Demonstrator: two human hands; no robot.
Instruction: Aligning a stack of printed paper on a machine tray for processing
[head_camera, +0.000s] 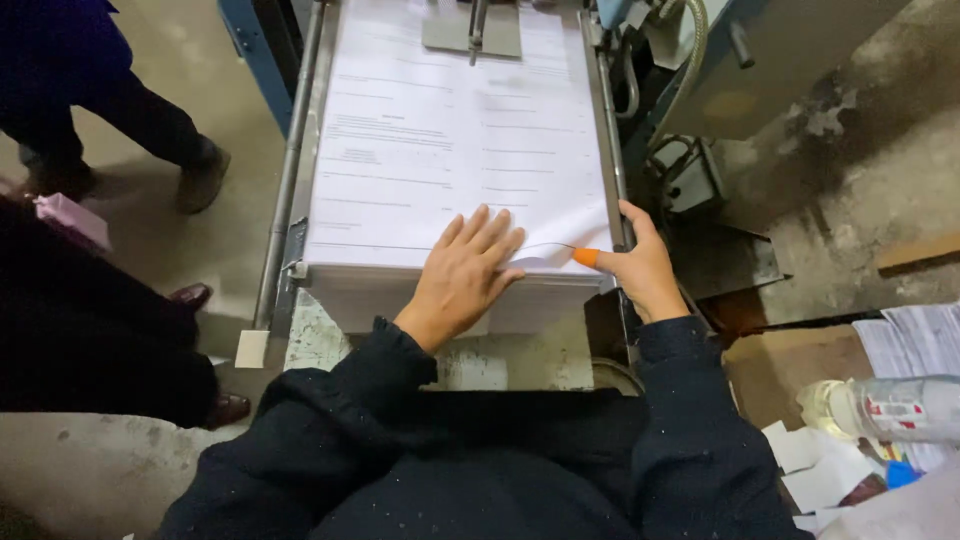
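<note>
Far left: legs and shoes of another person (120, 110) standing on the concrete floor (240, 250), with a dark-clothed figure (80, 330) nearer the camera; both stand well apart from the work. Next, a metal side rail (285, 180) bounding the machine bed. Centre: a tall stack of printed white sheets (430, 130) lying flat between the rails, its near edge at the bed's front lip. Left hand (462, 275): open, fingers spread, palm pressed flat on the top sheet near the front edge, grasping nothing. Right hand (640, 270): at the stack's right front corner, an orange rubber finger cot (587, 257) on the index tip lifting a sheet corner; thumb on the right rail; whether it pinches the sheet cannot be told. Far right: cardboard box (790, 370), loose papers (915, 340), a clear plastic bottle (885, 408). Risks, as judged: the lifted corner may crease or tear if pulled against the left palm's weight; several sheets may rise together; uneven pressure may skew the stack; bare fingers risk paper cuts or nipping against the rail.
</note>
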